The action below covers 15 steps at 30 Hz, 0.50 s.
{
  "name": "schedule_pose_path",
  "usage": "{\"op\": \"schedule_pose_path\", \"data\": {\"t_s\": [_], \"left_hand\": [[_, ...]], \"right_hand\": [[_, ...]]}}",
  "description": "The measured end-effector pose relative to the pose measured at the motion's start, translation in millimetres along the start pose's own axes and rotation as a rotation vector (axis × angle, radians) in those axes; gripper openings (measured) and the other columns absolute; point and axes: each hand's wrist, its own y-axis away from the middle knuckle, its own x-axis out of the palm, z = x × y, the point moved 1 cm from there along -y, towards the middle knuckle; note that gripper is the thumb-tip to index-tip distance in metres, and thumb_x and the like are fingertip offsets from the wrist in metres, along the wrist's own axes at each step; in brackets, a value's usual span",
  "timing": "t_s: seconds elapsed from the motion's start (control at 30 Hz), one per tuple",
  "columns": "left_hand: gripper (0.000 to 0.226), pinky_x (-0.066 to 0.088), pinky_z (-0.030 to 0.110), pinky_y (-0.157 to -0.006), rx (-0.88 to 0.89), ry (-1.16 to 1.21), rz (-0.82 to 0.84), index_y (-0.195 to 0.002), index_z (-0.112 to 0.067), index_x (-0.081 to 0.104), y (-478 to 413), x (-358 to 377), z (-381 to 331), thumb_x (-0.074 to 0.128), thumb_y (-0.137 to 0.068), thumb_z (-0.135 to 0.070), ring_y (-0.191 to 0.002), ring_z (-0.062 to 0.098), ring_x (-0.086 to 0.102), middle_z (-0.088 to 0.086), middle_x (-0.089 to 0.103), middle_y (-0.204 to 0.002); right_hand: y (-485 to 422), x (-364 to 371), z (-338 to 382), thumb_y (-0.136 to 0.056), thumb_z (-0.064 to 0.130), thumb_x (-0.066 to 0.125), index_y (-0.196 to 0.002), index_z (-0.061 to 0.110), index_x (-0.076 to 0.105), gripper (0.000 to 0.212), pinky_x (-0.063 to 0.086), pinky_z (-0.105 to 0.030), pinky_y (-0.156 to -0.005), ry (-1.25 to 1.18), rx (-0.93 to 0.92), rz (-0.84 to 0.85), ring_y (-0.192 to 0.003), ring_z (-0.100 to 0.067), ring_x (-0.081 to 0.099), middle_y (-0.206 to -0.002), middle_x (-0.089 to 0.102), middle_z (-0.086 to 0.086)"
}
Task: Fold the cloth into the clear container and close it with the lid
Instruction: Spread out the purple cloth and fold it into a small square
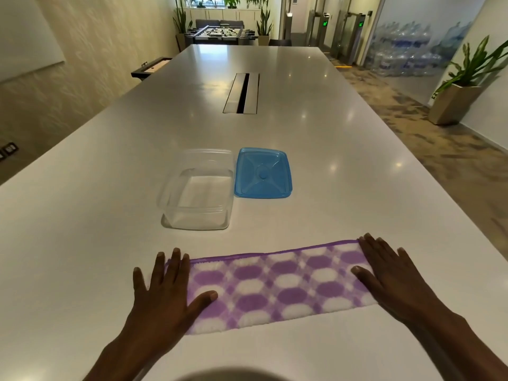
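A purple and white patterned cloth point(275, 287) lies folded into a long strip near the front of the white table point(82, 215). My left hand point(165, 290) rests flat on its left end with fingers spread. My right hand point(384, 273) presses flat on its right end. Neither hand grips anything. Beyond the cloth stands the empty clear container point(196, 193), square and open on top. The blue lid point(262, 173) lies flat on the table, touching or nearly touching the container's right side.
A metal cable hatch point(242, 93) is set into the table's middle, further back. The table's right edge drops to a carpeted floor with a potted plant point(464, 83). A foosball table point(217, 33) stands beyond the far end.
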Motion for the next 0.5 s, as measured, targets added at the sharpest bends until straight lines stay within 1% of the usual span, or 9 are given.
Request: {"op": "schedule_pose_path", "data": {"t_s": [0.07, 0.13, 0.2, 0.23, 0.27, 0.3, 0.37, 0.43, 0.5], "left_hand": [[0.111, -0.009, 0.057, -0.115, 0.008, -0.002, -0.027, -0.148, -0.022, -0.013, -1, -4, -8, -0.014, -0.060, -0.090, -0.144, 0.022, -0.022, 0.000, -0.020, -0.157], [0.110, -0.013, 0.054, -0.115, 0.037, 0.016, -0.069, -0.147, -0.021, -0.013, -2, -7, -19, -0.012, -0.062, -0.090, -0.142, 0.021, -0.025, -0.001, -0.024, -0.155], [0.107, -0.015, 0.049, -0.116, 0.088, 0.022, -0.118, -0.148, -0.020, -0.012, -2, -9, -31, -0.012, -0.065, -0.088, -0.142, 0.018, -0.025, -0.002, -0.024, -0.154], [0.105, -0.015, 0.046, -0.117, 0.117, 0.036, -0.134, -0.148, -0.021, -0.011, -2, -8, -36, -0.012, -0.067, -0.087, -0.142, 0.016, -0.025, -0.003, -0.023, -0.154], [0.103, -0.015, 0.042, -0.117, 0.146, 0.069, -0.145, -0.149, -0.021, -0.009, -1, -7, -41, -0.011, -0.068, -0.085, -0.142, 0.014, -0.024, -0.005, -0.022, -0.154], [0.100, -0.016, 0.037, -0.117, 0.170, 0.117, -0.153, -0.149, -0.023, -0.007, 0, -5, -45, -0.009, -0.070, -0.084, -0.141, 0.011, -0.024, -0.007, -0.021, -0.154], [0.092, -0.015, 0.028, -0.115, 0.202, 0.215, -0.155, -0.149, -0.026, -0.004, 3, 0, -51, -0.002, -0.076, -0.081, -0.140, 0.005, -0.024, -0.011, -0.018, -0.155], [0.085, -0.011, 0.023, -0.114, 0.216, 0.280, -0.158, -0.150, -0.027, -0.001, 5, 5, -52, 0.007, -0.080, -0.077, -0.140, 0.001, -0.019, -0.013, -0.013, -0.155], [0.081, -0.007, 0.021, -0.115, 0.223, 0.318, -0.166, -0.149, -0.029, 0.001, 7, 8, -52, 0.013, -0.081, -0.072, -0.140, -0.001, -0.015, -0.015, -0.011, -0.155]], "right_hand": [[2, -4, 5, -0.088, 0.071, 0.019, -0.152, 0.026, 0.005, 0.080, 0.007, -0.040, -0.118, -0.031, 0.051, -0.044, -0.147, -0.012, 0.006, -0.161, 0.009, 0.004], [6, -10, 12, -0.090, 0.056, 0.040, -0.147, 0.014, 0.030, 0.072, 0.024, -0.045, -0.114, -0.041, 0.115, -0.156, -0.143, -0.024, 0.027, -0.154, 0.033, -0.009], [13, -17, 19, -0.088, 0.047, 0.053, -0.129, 0.009, 0.052, 0.056, 0.044, -0.046, -0.096, -0.011, 0.177, -0.300, -0.123, -0.035, 0.049, -0.133, 0.056, -0.017], [18, -20, 22, -0.086, 0.044, 0.058, -0.118, 0.009, 0.057, 0.047, 0.048, -0.045, -0.084, -0.024, 0.234, -0.366, -0.110, -0.038, 0.056, -0.120, 0.061, -0.018], [23, -23, 24, -0.085, 0.043, 0.061, -0.110, 0.010, 0.059, 0.042, 0.049, -0.043, -0.076, -0.054, 0.312, -0.402, -0.099, -0.040, 0.058, -0.109, 0.062, -0.018], [27, -26, 25, -0.083, 0.045, 0.061, -0.104, 0.010, 0.060, 0.041, 0.048, -0.043, -0.072, -0.087, 0.395, -0.398, -0.093, -0.040, 0.059, -0.102, 0.062, -0.018], [33, -29, 26, -0.081, 0.050, 0.060, -0.089, 0.011, 0.059, 0.039, 0.046, -0.042, -0.068, -0.145, 0.513, -0.293, -0.084, -0.039, 0.057, -0.090, 0.058, -0.015], [35, -29, 29, -0.078, 0.051, 0.062, -0.078, 0.016, 0.053, 0.037, 0.043, -0.038, -0.062, -0.201, 0.560, -0.177, -0.074, -0.034, 0.055, -0.082, 0.052, -0.008], [34, -30, 32, -0.076, 0.049, 0.066, -0.076, 0.016, 0.053, 0.036, 0.038, -0.035, -0.057, -0.261, 0.580, -0.142, -0.068, -0.028, 0.055, -0.079, 0.054, -0.005]]}}
